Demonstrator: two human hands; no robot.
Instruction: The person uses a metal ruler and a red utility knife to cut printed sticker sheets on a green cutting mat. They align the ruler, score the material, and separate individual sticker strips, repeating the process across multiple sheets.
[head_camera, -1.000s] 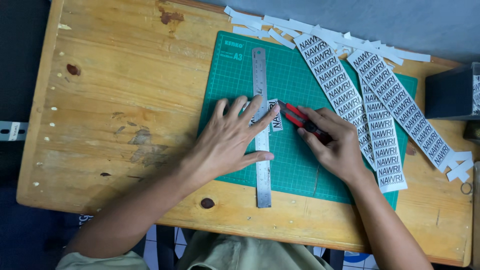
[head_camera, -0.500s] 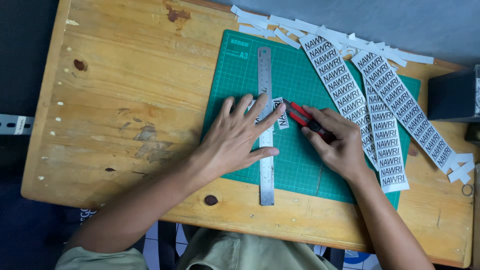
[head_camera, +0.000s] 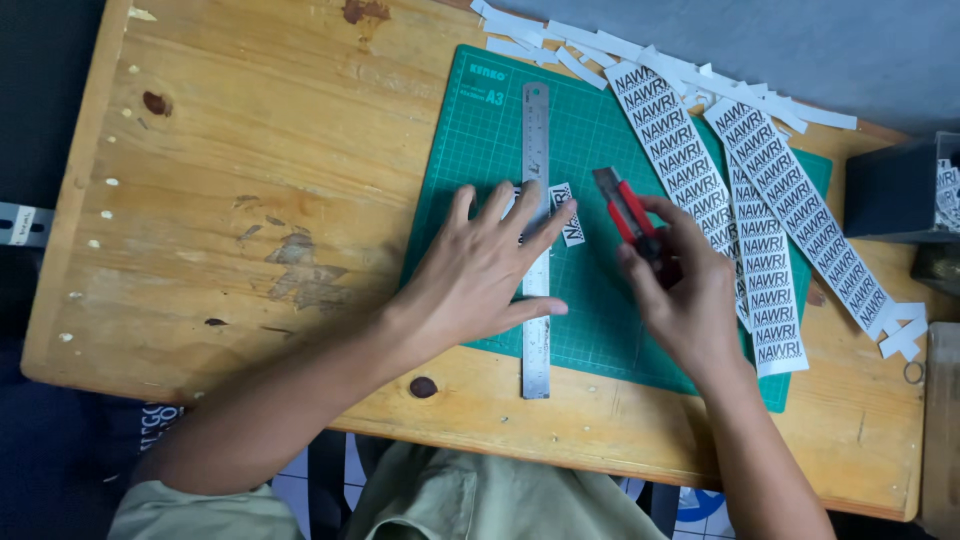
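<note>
1. Left hand (head_camera: 490, 275) lies flat with fingers spread, pressing the ruler (head_camera: 536, 240) down on the mat (head_camera: 600, 330); right hand (head_camera: 685, 295) is closed round a red knife (head_camera: 628, 212), lifted just beside the ruler.
2. We judge the table (head_camera: 250, 180) firm and the mat grippy.
3. Ruler: stiff steel, likely to slide unless we press along its middle.
4. Printed strips (head_camera: 760, 210) to the right are light, flimsy paper, close by our knife hand.
5. Small label (head_camera: 568, 215) sits at the ruler's right edge, easily nudged.

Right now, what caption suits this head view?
Left hand presses a steel ruler on a green cutting mat; right hand holds a red knife.
</note>
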